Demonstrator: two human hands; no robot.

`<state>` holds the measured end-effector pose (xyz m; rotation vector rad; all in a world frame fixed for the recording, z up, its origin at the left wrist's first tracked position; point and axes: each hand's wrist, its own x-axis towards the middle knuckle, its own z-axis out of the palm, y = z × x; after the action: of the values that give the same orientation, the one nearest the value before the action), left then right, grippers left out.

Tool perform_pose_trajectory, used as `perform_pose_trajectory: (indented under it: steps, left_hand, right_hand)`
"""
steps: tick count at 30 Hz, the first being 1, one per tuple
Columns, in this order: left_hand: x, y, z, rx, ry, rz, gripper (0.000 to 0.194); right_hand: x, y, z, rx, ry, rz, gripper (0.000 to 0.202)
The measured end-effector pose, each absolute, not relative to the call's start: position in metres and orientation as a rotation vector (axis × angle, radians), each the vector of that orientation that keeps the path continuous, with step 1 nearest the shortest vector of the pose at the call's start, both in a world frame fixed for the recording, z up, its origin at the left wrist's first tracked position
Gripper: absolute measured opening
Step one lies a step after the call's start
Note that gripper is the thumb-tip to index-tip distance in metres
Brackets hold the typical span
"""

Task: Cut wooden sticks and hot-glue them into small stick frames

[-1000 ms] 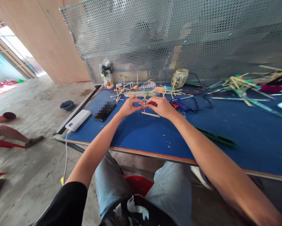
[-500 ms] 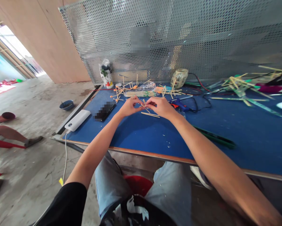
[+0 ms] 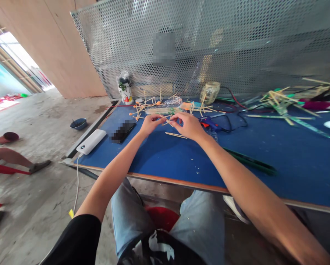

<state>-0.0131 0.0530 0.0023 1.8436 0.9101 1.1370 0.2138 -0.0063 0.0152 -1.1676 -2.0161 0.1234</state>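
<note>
Thin pale wooden sticks are pinched between the fingertips of both my hands above the blue table. My left hand is closed on their left end, and my right hand on their right end. The fingers partly hide how the sticks join. Just below my right hand, a few loose sticks lie on the table. Behind my hands stand stick structures with orange tips and a clear packet of sticks. A blue glue gun lies right of my right hand.
A black phone and a white power bank with a cable lie at the left. A long green tool rests near my right forearm. More sticks are piled far right. Perforated metal sheet rises behind. Another person's leg shows left.
The sticks in my fingers have shifted and turned slightly, and my hands' grip on them has changed a little. The loose sticks on the table have stayed in place.
</note>
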Motion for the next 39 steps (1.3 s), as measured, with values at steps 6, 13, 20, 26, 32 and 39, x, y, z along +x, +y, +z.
perform_pose_trajectory:
  steps: [6,13,20,26,32,39]
  left_hand:
    - [-0.012,0.05,0.001,1.819,0.915,1.072,0.035]
    - [-0.01,0.048,0.002,1.736,0.936,1.011,0.033]
    - [-0.01,0.054,0.003,1.511,0.911,1.011,0.038]
    - [-0.01,0.049,0.014,1.354,0.85,1.081,0.038]
    - [-0.007,0.036,0.022,1.2,0.712,1.09,0.031]
    - [-0.005,0.032,0.023,1.146,0.722,1.055,0.022]
  right_hand:
    - [0.213,-0.001,0.007,-1.271,-2.091,0.199,0.034]
    - [0.214,-0.001,0.004,-1.27,-2.125,0.294,0.037]
    - [0.215,0.0,0.011,-1.246,-1.901,0.372,0.066]
    - [0.22,0.01,0.005,-1.294,-1.726,0.385,0.059]
    - [0.217,0.005,0.004,-1.301,-1.843,0.617,0.065]
    - [0.215,0.004,0.009,-1.219,-1.79,0.9,0.068]
